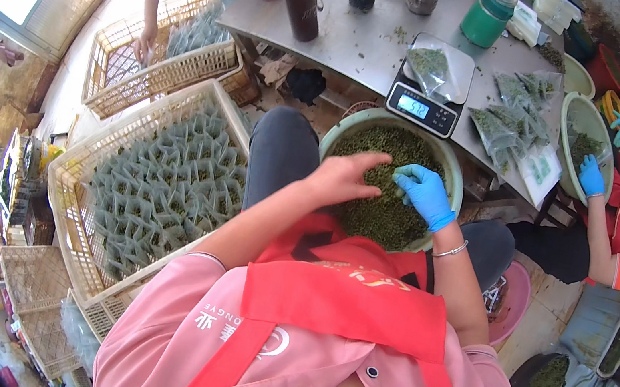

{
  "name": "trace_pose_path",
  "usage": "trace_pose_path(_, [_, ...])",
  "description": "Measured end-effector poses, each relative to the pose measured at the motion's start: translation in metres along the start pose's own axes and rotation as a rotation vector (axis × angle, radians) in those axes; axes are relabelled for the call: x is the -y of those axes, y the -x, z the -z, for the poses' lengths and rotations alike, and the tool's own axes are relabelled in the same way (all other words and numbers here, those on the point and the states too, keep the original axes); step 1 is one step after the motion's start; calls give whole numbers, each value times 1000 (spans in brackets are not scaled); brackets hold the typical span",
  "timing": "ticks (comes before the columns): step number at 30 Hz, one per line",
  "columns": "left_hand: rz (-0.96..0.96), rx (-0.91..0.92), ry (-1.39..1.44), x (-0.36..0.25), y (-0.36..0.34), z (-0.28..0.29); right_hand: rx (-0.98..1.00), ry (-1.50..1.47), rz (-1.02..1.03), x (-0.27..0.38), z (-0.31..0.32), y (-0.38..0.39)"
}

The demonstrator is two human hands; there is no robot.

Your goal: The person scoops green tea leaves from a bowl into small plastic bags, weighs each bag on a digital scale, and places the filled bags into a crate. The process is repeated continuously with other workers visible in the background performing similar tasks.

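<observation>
Between my knees stands a pale green basin [455, 186] heaped with small green, peppercorn-like berries [375, 216]. My bare left hand [349, 179] hovers over its left side, fingers apart and curved, holding nothing that I can see. My right hand [425, 194], in a blue glove, is over the right side with thumb and fingertips pinched together. Whatever lies in that pinch is too small to make out. Just beyond the basin, a clear bag of green berries [430, 68] rests on a digital scale [426, 108] with a lit display.
A large cream crate [69, 180] of upright filled bags stands left. Filled bags [504, 123], bottles and a green jar [487, 17] sit on the metal table [375, 38]. A co-worker's gloved hands [593, 175] work over a basin at right; another person's hand [143, 46] reaches into a crate.
</observation>
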State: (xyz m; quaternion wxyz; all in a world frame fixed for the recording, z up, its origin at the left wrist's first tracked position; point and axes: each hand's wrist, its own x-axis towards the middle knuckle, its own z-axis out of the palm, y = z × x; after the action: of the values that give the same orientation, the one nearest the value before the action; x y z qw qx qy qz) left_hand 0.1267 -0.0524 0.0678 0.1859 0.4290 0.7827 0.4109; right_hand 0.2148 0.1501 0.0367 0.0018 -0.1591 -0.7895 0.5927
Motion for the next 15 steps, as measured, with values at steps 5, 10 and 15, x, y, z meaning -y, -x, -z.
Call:
trace_pose_path(5, [135,147,-38,9,-12,-19,-540,615,650,18,26,-53])
trace_pose_path(10, [148,126,-44,12,-9,-12,-445,834,271,40,28,-108])
trace_pose_path(15, [175,119,-18,10,-4,-5,-493,736,365,16,25,-104])
